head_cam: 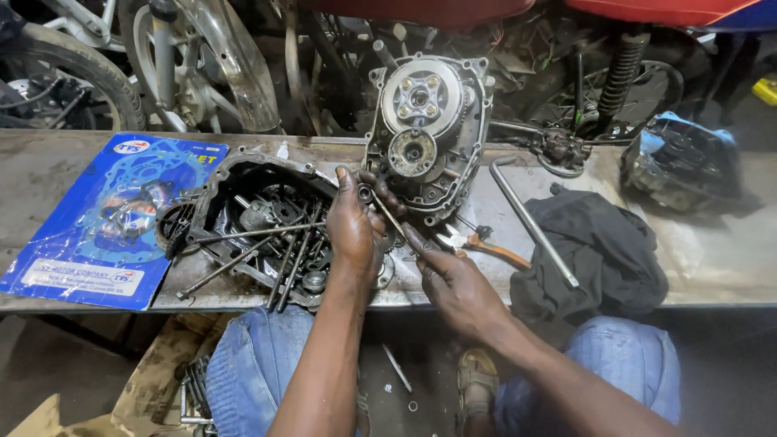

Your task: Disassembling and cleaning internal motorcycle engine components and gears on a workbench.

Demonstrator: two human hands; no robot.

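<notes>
blue gasket packet (109, 218), flat (bench's left end)

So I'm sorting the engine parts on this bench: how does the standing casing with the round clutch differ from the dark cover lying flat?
The grey metal engine casing stands upright, facing the camera; the dark oily engine cover lies flat, open side up. The casing carries a round clutch assembly; the cover holds loose long bolts. The left hand rests against the cover's right edge, while the casing stands just behind both hands. Both sit on the worn metal bench.

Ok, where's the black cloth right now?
In the head view, the black cloth lies on the bench's right side, beside the long L-shaped bar.
</notes>
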